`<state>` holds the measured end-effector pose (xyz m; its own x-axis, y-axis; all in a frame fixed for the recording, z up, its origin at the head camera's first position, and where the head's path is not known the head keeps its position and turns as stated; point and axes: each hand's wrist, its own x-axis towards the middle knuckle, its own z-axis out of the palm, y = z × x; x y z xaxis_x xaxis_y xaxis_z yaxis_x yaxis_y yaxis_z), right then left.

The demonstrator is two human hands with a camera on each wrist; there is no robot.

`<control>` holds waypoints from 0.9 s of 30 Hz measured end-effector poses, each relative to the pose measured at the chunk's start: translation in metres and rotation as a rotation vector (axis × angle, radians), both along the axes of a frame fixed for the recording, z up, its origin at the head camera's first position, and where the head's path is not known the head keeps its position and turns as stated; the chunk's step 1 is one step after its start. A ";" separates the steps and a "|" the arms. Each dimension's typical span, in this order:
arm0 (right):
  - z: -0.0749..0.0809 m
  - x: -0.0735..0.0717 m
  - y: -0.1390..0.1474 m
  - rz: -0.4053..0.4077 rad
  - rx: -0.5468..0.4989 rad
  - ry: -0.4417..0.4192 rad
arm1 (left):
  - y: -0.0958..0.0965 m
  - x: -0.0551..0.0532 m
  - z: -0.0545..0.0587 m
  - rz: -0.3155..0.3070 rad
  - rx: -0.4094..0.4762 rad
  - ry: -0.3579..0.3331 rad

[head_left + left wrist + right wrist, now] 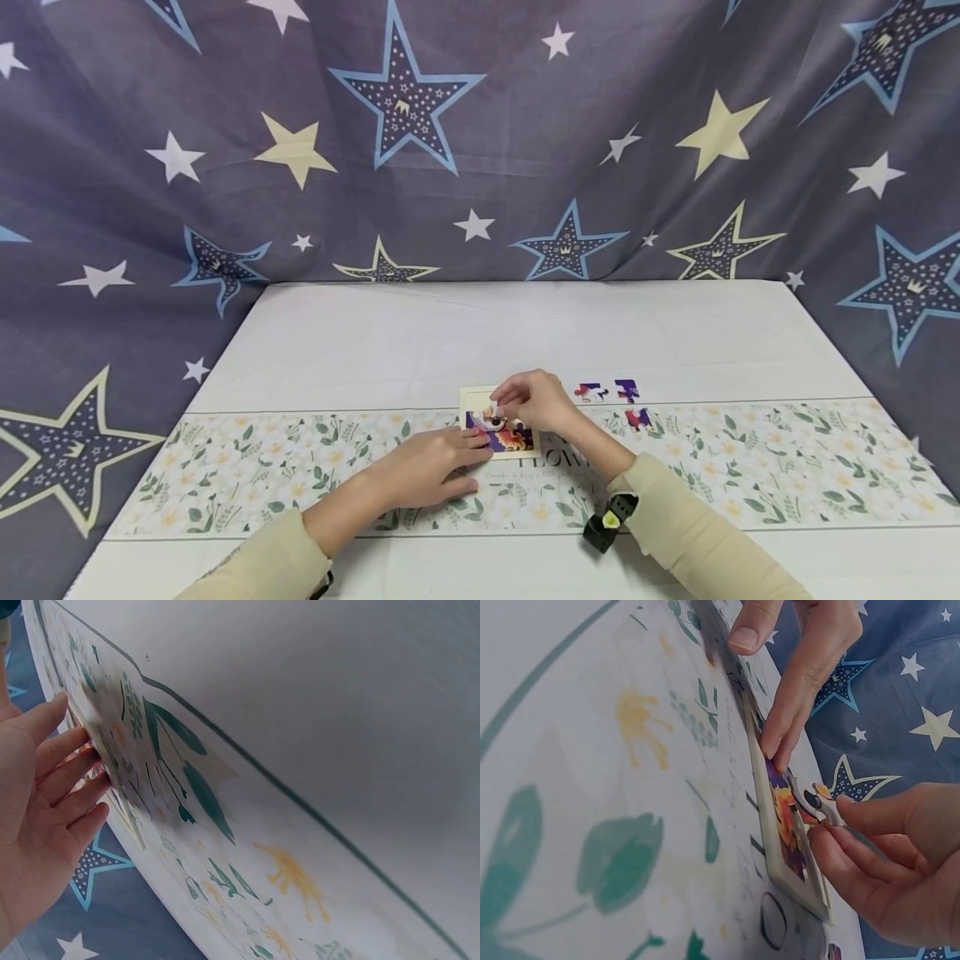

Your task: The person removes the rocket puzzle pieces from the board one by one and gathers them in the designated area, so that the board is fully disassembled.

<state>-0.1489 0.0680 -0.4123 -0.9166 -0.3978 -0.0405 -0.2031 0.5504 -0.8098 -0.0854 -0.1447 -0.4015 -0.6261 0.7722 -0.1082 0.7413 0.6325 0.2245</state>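
Note:
A small puzzle tray (472,395) with a cream rim lies on the table, its lower part filled with purple and orange picture pieces. Between thumb and fingers, my right hand (537,400) pinches a puzzle piece (825,801) with white, black and orange print. The piece is tilted, close over the tray in the right wrist view. My left hand (429,467) lies at the tray's lower left, fingers extended, fingertips resting on the filled part. In the left wrist view its fingers (67,776) reach across the tray edge.
Three loose puzzle pieces lie right of the tray: a red and white one (591,392), a purple one (627,390) and a red and purple one (639,419). A floral strip (300,467) crosses the white table (360,342). A star-patterned curtain (480,167) hangs behind.

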 end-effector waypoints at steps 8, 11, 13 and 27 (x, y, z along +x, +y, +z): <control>-0.002 0.001 -0.001 -0.059 -0.036 -0.021 | 0.001 0.000 0.001 0.001 -0.014 -0.003; -0.003 0.002 -0.001 -0.075 -0.048 -0.026 | 0.001 0.001 0.002 0.002 -0.015 -0.005; -0.004 0.002 0.000 -0.085 -0.052 -0.028 | 0.001 0.001 0.002 0.002 -0.014 -0.006; -0.010 0.005 0.015 -0.200 -0.102 -0.110 | 0.000 0.001 0.000 0.010 -0.007 0.006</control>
